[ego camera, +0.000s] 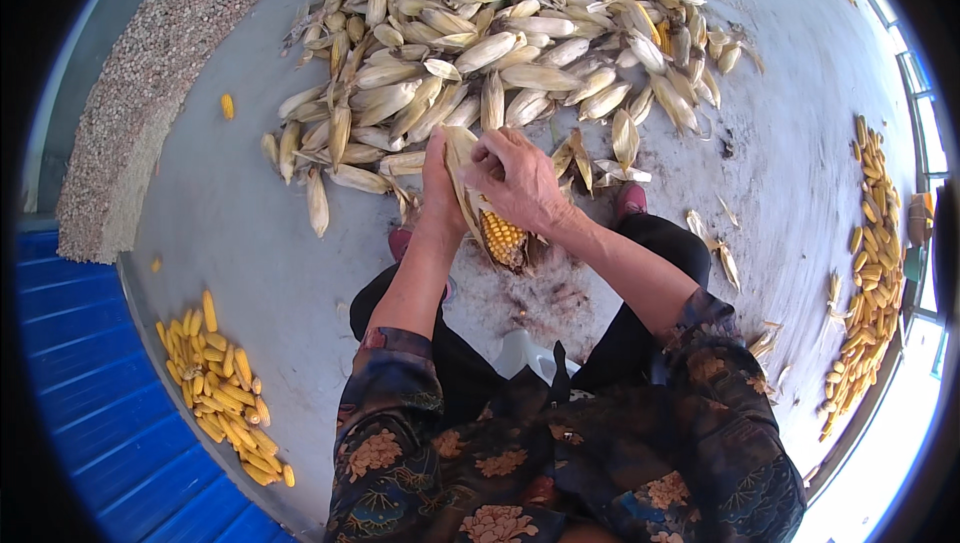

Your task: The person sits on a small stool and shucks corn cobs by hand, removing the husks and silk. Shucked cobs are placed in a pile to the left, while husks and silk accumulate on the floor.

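Between my knees, an ear of corn is partly bare, its yellow kernels showing at the near end and dry husk around the rest. My left hand grips the husk along the ear's left side. My right hand is closed over the upper right of the same ear, fingers curled at the husk; what they pinch is partly hidden. Just beyond both hands lies a big heap of corn ears in dry husks.
Husked yellow cobs lie piled at lower left beside a blue corrugated panel. More cobs line the right wall. Loose husks lie on the concrete floor. A long pale granular pile stands upper left. A light plastic stool is beneath me.
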A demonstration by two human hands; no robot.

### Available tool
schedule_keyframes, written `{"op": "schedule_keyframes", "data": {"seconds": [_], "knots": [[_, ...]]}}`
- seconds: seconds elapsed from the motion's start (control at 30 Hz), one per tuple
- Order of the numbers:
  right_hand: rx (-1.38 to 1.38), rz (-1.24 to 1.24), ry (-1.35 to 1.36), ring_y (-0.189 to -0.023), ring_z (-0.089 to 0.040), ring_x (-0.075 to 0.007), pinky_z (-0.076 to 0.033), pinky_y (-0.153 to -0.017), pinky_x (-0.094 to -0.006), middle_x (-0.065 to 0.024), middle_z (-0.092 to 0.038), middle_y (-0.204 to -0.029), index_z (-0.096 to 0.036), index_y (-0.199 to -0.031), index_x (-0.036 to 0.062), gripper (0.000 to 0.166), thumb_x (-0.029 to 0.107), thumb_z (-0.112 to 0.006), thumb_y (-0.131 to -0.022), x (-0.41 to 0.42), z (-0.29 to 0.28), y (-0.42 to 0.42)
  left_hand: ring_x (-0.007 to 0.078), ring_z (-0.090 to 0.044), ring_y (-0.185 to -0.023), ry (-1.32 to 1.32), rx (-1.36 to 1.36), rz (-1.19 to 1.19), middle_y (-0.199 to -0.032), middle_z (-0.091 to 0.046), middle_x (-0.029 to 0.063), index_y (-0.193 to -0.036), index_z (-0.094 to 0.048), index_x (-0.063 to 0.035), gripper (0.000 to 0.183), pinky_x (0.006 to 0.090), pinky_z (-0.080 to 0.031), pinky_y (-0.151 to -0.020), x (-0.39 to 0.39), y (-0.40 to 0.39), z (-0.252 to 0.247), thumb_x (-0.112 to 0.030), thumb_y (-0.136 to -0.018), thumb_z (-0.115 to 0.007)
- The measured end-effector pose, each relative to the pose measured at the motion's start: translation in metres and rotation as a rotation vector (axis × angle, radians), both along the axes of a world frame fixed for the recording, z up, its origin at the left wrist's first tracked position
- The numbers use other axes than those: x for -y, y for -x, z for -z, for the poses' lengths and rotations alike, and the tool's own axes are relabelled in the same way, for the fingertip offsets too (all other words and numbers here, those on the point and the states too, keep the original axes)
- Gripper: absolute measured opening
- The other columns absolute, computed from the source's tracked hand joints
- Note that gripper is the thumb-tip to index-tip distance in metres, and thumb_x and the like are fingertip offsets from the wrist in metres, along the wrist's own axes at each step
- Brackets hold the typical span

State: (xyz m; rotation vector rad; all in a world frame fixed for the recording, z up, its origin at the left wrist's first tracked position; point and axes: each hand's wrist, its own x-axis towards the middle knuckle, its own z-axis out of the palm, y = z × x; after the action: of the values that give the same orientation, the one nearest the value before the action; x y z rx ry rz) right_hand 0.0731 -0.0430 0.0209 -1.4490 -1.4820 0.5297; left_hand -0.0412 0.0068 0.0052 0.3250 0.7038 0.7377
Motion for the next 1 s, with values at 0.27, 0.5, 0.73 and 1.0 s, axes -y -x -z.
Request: {"op": "schedule_keyframes", "data": {"seconds": [0.27, 0.5, 0.73, 1.0], "knots": [[-0.021, 0.219, 0.0, -0.065, -0.059, -0.0429, -0.047, -0.055, -0.0461, -0.0218, -0.06, -0.067, -0.051, -0.086, 0.0035, 0.02, 0.021, -0.06, -0.087, -0.026, 0.009, -0.018, 0.0213, -0.06, -0.098, -0.037, 0.013, 0.159, -0.111, -0.059, 0.0093, -0.121, -0.046, -0.0047, 0.068, 0.0359, -0.053, -0.083, 0.022, -0.017, 0.009, -0.056, -0.079, -0.061], [0.044, 0.218, 0.105, -0.071, -0.06, -0.0422, -0.048, -0.059, -0.0434, -0.0213, -0.061, -0.074, -0.052, -0.093, 0.0036, 0.018, 0.02, -0.057, -0.089, -0.027, 0.03, -0.031, 0.0236, -0.065, -0.08, 0.063, -0.013, 0.281, -0.094, -0.062, 0.0125, -0.113, -0.049, -0.0004, 0.058, 0.036, -0.057, -0.067, 0.02, -0.015, 0.036, -0.047, -0.082, -0.064], [0.609, 0.293, 0.184, -0.063, -0.061, -0.0405, -0.047, -0.057, -0.0497, -0.021, -0.061, -0.064, -0.042, -0.097, 0.0079, 0.022, 0.029, -0.045, -0.093, -0.045, 0.045, -0.115, 0.0237, -0.066, -0.06, 0.147, -0.042, 0.656, -0.08, -0.062, 0.0169, -0.104, -0.051, 0.0054, 0.046, 0.0334, -0.058, -0.05, 0.055, -0.019, -0.002, -0.033, -0.083, -0.064], [0.642, 0.531, 0.242, -0.076, -0.061, -0.0409, -0.044, -0.066, -0.0513, -0.023, -0.063, -0.078, -0.043, -0.099, 0.0075, 0.025, 0.032, -0.046, -0.093, -0.038, 0.048, -0.2, 0.0238, -0.064, -0.058, 0.039, 0.064, 0.794, -0.077, -0.06, 0.0147, -0.111, -0.047, 0.0013, 0.044, 0.0321, -0.056, -0.048, 0.075, -0.011, -0.01, -0.029, -0.084, -0.063]]}}
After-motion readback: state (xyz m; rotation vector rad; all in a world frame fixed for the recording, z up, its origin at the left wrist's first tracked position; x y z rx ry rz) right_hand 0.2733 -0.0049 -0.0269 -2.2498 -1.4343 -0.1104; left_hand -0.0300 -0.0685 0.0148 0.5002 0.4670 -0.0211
